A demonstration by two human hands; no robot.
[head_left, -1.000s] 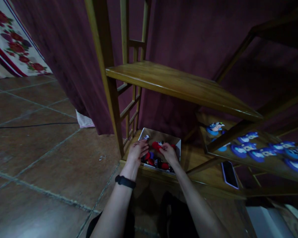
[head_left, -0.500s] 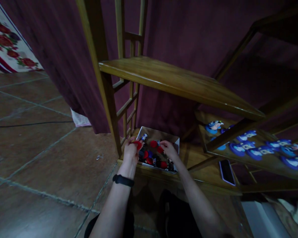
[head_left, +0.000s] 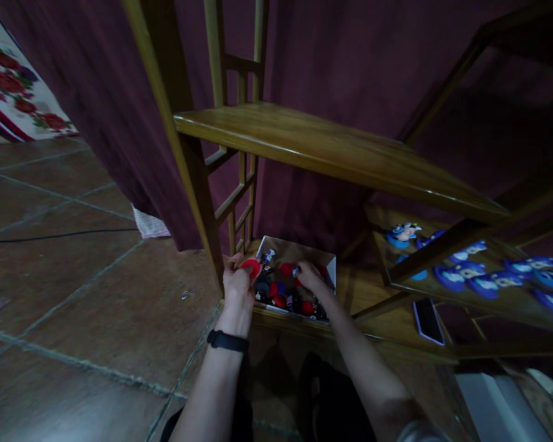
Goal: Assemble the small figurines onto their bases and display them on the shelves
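A shallow white cardboard box (head_left: 332, 270) on the low wooden shelf holds several small figurines, red, black and blue, jumbled together. My left hand (head_left: 238, 279), with a dark band on its wrist, is closed on a red round disc (head_left: 251, 267) at the box's left side. The disc looks like a figurine base; my fingers hide part of it. Inside the box, toward its right, my right hand (head_left: 309, 275) pinches a small figurine (head_left: 297, 271). Its details are too small and dim to make out.
Several figurines on blue round bases (head_left: 461, 273) stand on a shelf to the right. A phone (head_left: 428, 320) lies on the low shelf. Above the box juts a wooden shelf board (head_left: 322, 147), beside a lattice post (head_left: 196, 209). A purple curtain (head_left: 332, 73) hangs behind.
My right hand has reached a little lower into the box. In my left hand the red disc has turned to show more of its round face. The view has shifted slightly.
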